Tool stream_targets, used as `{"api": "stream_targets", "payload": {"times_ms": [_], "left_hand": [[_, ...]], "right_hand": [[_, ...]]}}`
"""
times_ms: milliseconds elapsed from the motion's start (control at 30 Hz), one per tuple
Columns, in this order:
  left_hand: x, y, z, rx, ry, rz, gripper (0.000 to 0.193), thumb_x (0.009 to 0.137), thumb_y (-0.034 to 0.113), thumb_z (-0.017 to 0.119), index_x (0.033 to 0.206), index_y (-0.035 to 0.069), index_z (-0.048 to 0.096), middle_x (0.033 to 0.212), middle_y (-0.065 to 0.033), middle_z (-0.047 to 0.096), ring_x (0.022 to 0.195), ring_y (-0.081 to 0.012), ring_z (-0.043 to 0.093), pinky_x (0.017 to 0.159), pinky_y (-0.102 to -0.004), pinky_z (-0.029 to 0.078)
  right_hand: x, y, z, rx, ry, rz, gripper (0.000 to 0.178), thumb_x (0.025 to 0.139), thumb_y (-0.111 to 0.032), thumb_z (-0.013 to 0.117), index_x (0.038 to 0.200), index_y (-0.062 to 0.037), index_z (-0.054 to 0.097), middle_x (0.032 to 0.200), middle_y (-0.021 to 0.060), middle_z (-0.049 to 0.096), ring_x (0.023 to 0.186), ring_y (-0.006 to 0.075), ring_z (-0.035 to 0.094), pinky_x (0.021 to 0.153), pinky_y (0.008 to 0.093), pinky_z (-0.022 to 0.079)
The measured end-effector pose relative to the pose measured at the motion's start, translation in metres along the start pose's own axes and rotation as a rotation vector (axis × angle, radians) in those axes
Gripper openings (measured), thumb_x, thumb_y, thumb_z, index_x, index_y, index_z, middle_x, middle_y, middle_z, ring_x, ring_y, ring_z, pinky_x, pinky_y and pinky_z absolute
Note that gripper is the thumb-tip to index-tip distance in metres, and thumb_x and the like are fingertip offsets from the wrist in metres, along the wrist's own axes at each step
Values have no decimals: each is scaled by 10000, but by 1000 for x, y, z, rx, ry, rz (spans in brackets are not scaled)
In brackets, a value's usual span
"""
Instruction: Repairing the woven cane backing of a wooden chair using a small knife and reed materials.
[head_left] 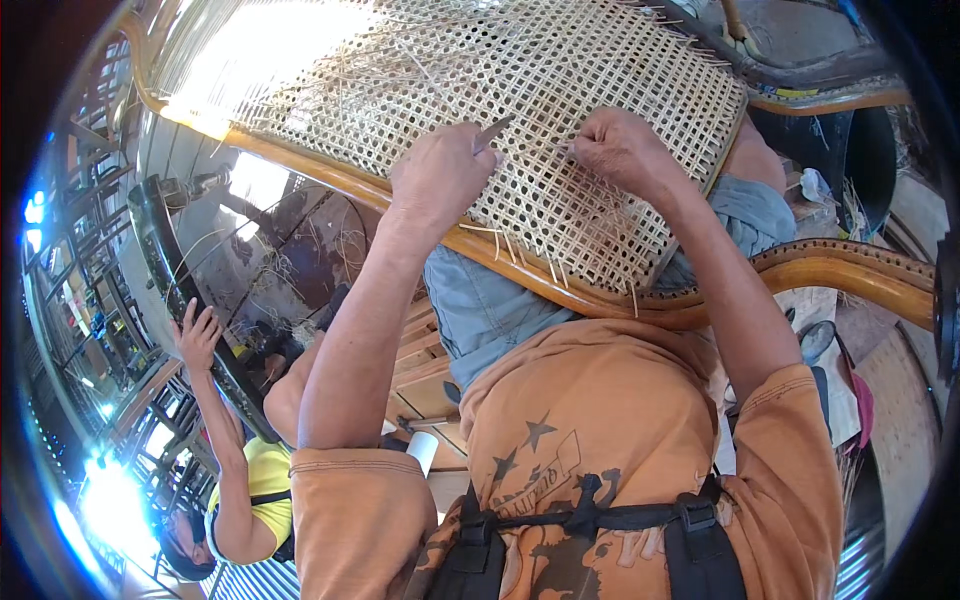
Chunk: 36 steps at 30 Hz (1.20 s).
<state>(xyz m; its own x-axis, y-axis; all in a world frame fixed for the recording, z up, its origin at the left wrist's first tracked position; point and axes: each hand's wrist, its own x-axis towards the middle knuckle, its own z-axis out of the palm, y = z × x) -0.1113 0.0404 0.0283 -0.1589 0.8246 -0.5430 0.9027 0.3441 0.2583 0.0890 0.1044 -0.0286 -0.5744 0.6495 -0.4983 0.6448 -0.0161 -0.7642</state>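
Observation:
A woven cane panel [600, 225] in a curved wooden chair frame [330, 178] lies across my lap, its open lattice facing up. My left hand [440, 175] is closed on a small knife [493, 130], whose short blade points up and to the right over the weave. To the right of it, my right hand [622, 148] is closed in a pinch just above the cane. Its fingertips seem to hold a thin cane strand, though this is too small to be sure. Loose strand ends stick out along the near edge of the panel.
At the left a co-worker in a yellow shirt [262, 500] rests a hand [197, 335] by a dark curved wooden piece [165, 260]. A curved wooden arm [850, 268] with a row of holes extends right. Beyond stands a dark bin [868, 165]. Cane scraps litter the floor.

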Motion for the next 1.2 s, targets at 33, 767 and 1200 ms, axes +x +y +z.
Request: {"api": "stream_targets", "payload": {"times_ms": [33, 767, 1200], "left_hand": [[-1, 1, 0, 87, 27, 15, 291, 816, 303, 612, 878, 19, 625, 772, -192, 627, 769, -315, 632, 708, -430, 472], [1, 1, -16, -196, -205, -147, 227, 793, 236, 623, 846, 15, 626, 781, -156, 641, 761, -269, 637, 727, -392, 481], [2, 11, -3, 78, -43, -36, 326, 799, 346, 628, 901, 37, 622, 872, -163, 654, 872, -337, 627, 781, -462, 467]], "right_hand": [[0, 2, 0, 3, -1, 0, 252, 778, -237, 613, 680, -6, 629, 587, 153, 566, 529, 254, 558, 557, 384, 454], [-10, -9, -1, -132, 64, -43, 367, 783, -275, 610, 621, 46, 537, 565, 193, 433, 517, 285, 463, 531, 409, 390], [-1, 22, 16, 18, 239, -171, 235, 741, -131, 535, 574, 34, 547, 501, 170, 478, 445, 265, 490, 506, 398, 435]]}}
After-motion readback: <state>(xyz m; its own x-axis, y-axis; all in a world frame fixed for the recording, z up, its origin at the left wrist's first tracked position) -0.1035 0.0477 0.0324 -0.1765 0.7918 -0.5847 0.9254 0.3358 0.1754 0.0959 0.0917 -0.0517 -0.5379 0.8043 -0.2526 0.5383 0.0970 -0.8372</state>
